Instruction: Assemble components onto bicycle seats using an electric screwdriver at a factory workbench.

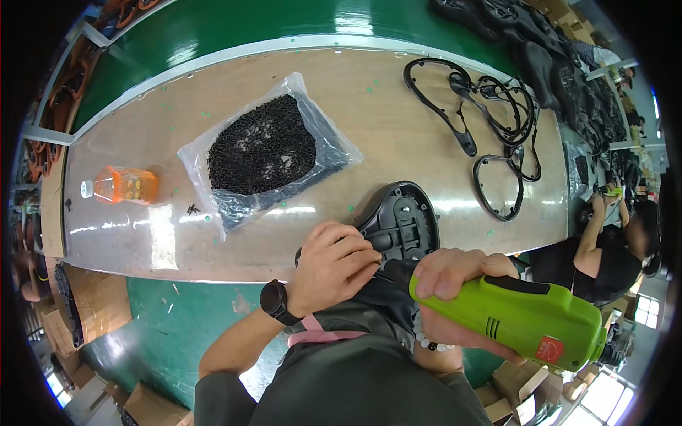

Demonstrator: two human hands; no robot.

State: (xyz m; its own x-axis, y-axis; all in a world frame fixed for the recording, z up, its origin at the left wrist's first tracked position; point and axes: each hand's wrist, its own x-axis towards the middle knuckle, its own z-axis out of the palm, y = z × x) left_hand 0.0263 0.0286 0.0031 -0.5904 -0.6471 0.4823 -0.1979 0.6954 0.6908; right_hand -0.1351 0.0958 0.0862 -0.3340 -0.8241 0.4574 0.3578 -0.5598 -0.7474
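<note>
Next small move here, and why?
Probably ease the left hand's fingertips slightly clear before running the green power driver: the right hand grips it with its black nose close to those fingers, by the near side of the black seat-shaped part. Whether the tip is seated can't be seen.

Bright, even light fills the scene, throwing white glare on the tabletop [383,106] just below and left of the plastic bag [328,138], on the green floor [263,28] above the bag, and as small glints on its own film. Far down and right of the bag, a window [604,399] burns out to white. The power drill [522,319], below and right of the bag, looks crisp, while straight edges bow and a black rim closes in well away from the bag.
</note>
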